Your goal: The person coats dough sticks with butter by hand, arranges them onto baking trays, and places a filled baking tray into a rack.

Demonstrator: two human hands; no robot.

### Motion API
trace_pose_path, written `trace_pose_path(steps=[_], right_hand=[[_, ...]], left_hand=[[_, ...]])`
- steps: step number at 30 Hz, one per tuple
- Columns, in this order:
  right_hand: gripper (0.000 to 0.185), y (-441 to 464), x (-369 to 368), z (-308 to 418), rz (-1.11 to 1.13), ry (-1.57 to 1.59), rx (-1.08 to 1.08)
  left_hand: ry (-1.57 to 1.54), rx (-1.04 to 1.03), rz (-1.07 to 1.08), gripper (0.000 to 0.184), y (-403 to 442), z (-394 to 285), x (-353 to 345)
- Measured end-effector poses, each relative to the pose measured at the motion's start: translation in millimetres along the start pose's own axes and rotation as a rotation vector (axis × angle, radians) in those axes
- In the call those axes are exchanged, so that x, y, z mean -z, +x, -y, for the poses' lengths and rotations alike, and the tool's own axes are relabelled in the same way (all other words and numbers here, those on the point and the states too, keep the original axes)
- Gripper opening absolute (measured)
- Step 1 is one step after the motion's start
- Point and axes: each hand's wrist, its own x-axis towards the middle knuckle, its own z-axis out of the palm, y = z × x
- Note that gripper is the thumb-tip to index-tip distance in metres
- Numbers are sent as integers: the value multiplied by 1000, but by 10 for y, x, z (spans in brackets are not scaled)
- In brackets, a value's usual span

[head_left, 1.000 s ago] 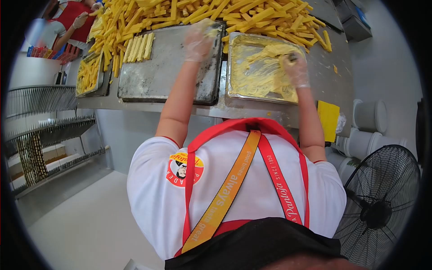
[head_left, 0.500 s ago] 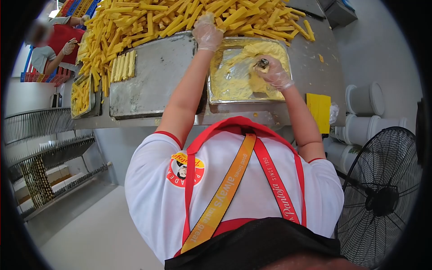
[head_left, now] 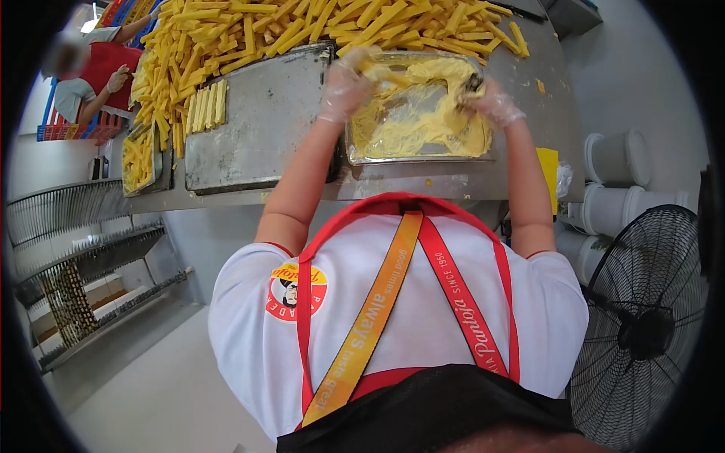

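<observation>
My left hand [head_left: 345,92], in a clear glove, is closed at the upper left of a shallow metal tray [head_left: 423,160]. A yellow baked-looking stick [head_left: 389,76] juts from its fingers over the tray, though the hand is blurred. Pale yellow cream [head_left: 377,136] is smeared across the tray, with bare metal showing in the middle. Over the tray's right side, my gloved right hand [head_left: 495,103] is closed around a dark-ended tool [head_left: 473,83]; its kind is not clear and its lower part is hidden. A large heap of yellow sticks [head_left: 302,26] lies beyond both hands.
Left of the cream stands a flat baking sheet [head_left: 257,124] with a row of sticks [head_left: 205,107] at its left end. A co-worker [head_left: 98,75] is at the far left. A yellow cloth-like sheet [head_left: 548,177], white buckets [head_left: 615,158] and a black fan [head_left: 642,325] are on the right.
My left hand has come back from the heap to the tray's upper left, with a stick in it. My right hand has moved right and slightly up with the tool, and the cream is spread differently.
</observation>
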Motion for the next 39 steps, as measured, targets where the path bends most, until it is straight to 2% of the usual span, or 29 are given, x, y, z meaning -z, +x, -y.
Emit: trace_pose_path(steps=[1,2,3,4,6,9,12,15,18,21,27,28,31,34,37,38,39], right_hand=[[31,160,68,-108,-101,-14,45],[30,300,50,-267,-230,-136,182],[30,441,32,-430,-379,-273,301],[29,443,-82,-376,-438,-271,425],[30,408,-282,-220,-434,-32,554],[31,50,-544,248,-112,652,443],[29,90,-607,238,-116,670,358],[28,326,-493,19,-336,45,166],[28,321,-527,-43,-289,412,403],[32,60,-667,214,-89,682,450],[31,448,-453,-179,-290,460,224],[29,508,-462,-262,-333,377,319],[29,337,-620,-139,-228,586,523],[28,11,-792,161,-124,822,488],[17,205,-815,-223,-343,527,406],[18,242,-797,-284,-430,428,353],[19,256,-796,-357,-455,306,395]], left_hand=[[72,-28,62,31,-46,271,-21],[142,-61,121,33,-94,537,-43],[409,-158,157,36,-96,760,-41],[675,-253,193,38,-122,871,-50],[700,-180,243,47,-201,650,-73],[647,-93,214,55,-207,586,-85],[524,-67,160,61,-240,399,-106],[504,-34,144,63,-260,407,-115],[546,-22,111,59,-246,433,-93],[584,4,83,51,-267,429,-105],[525,-69,68,36,-329,481,-96],[491,-69,53,33,-336,451,-104],[591,-10,72,26,-316,445,-94],[598,140,-40,26,-298,485,-111],[629,187,-44,30,-289,606,-73],[616,185,-46,30,-290,620,-70],[604,183,-48,30,-290,634,-68]])
